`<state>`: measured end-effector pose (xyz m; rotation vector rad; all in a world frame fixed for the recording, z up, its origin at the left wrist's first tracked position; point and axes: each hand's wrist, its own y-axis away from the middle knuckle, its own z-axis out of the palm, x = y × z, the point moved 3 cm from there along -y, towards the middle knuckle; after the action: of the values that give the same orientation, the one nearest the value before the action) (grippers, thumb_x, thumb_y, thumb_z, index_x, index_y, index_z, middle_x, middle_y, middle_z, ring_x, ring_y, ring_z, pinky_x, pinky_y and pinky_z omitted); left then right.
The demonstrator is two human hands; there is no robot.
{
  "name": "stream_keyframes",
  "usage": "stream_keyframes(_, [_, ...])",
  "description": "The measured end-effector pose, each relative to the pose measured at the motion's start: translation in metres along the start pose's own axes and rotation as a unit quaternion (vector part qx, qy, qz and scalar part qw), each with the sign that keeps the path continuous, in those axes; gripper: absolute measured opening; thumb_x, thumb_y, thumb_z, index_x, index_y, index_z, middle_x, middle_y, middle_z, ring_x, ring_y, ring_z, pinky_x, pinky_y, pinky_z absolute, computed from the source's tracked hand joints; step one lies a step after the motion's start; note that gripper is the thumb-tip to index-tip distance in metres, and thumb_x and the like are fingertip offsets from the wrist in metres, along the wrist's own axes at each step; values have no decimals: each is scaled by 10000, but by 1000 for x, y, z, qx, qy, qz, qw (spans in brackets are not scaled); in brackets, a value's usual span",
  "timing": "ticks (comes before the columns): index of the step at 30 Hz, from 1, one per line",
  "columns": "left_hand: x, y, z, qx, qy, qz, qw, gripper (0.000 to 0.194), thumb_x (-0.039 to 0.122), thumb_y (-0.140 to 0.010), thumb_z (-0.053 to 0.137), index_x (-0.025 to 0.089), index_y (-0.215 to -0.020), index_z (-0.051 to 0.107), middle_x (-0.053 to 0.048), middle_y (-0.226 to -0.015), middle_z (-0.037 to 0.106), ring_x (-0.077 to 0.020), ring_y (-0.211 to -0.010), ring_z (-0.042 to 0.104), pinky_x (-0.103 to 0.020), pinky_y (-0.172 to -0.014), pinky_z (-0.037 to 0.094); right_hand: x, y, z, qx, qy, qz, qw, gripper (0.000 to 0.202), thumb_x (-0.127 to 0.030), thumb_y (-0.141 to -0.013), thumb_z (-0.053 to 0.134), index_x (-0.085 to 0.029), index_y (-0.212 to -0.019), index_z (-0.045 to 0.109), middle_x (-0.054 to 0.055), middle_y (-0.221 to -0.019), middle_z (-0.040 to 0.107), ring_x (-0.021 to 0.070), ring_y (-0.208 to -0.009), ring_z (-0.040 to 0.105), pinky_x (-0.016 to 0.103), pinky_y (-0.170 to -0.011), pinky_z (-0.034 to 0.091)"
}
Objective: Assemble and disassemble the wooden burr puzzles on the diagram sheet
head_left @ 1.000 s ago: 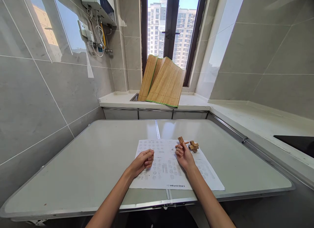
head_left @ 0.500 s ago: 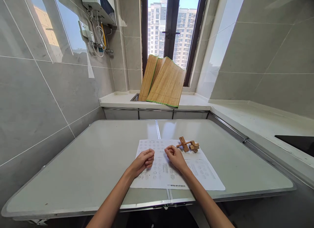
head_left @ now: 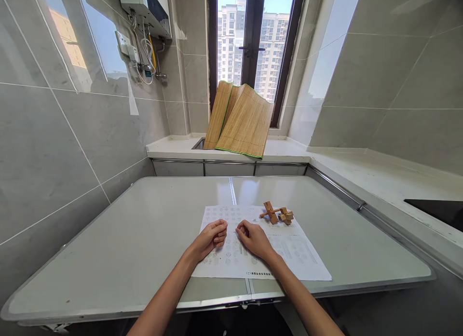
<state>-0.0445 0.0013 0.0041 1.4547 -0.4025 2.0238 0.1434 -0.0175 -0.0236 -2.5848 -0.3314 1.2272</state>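
Note:
A white printed sheet (head_left: 289,268) with rows of small diagrams lies on the table under my hands. My left hand (head_left: 211,237) rests on the sheet's left part, its fingers loosely curled in, and no object shows in it. To its right, my right hand (head_left: 253,237) is over the middle of the sheet, fingers bent and pressed together, with nothing visible in them. On the sheet's upper right corner lie interlocking wooden puzzle pieces: a crossed wooden piece (head_left: 270,213) and a small wooden block cluster (head_left: 286,216). Neither hand touches them.
The pale folding table (head_left: 126,239) has a metal edge and a centre seam. Behind it, a folded bamboo mat (head_left: 246,119) leans on the white counter (head_left: 173,150) below the window. Another counter (head_left: 361,177) runs along the right side, and a tiled wall (head_left: 54,148) stands left.
My right hand has shifted left, closer to my left hand and farther from the wooden pieces, and its fingers have turned more downward. My left hand and the puzzle pieces stay in place.

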Motion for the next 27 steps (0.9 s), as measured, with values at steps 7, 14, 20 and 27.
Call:
stream_keyframes(7, [0, 0, 0, -1, -1, -2, 1000, 329, 402, -904, 717, 178, -804, 498, 76, -685, 307, -55, -536, 239, -183, -496, 277, -3, 1, -1, -2, 16, -5, 1000, 168, -335, -951, 527, -230, -874, 634, -20, -690, 658, 157, -595, 563, 251, -586, 348])
stream_keyframes(14, [-1, 0, -1, 8, -2, 0, 1000, 331, 408, -886, 733, 181, -802, 507, 78, -676, 304, -56, -528, 240, -182, -489, 272, -4, 1, -1, -4, 20, -6, 1000, 171, -334, -955, 519, -231, -871, 626, -18, -696, 665, 158, -600, 568, 252, -584, 351])
stream_keyframes(20, [0, 1, 0, 9, -2, 1, 1000, 336, 411, -880, 739, 181, -799, 507, 78, -679, 311, -55, -528, 245, -181, -486, 282, -2, 1, 0, -1, 25, -6, 1000, 167, -330, -952, 522, -228, -879, 631, -19, -690, 662, 160, -604, 570, 251, -587, 350])
stream_keyframes(27, [1, 0, 0, 4, -5, -2, 1000, 342, 408, -879, 740, 178, -797, 501, 79, -678, 315, -52, -527, 243, -181, -488, 282, -4, 1, -1, -4, 30, -5, 1000, 171, -334, -955, 523, -227, -882, 633, -15, -702, 674, 159, -605, 579, 250, -587, 363])
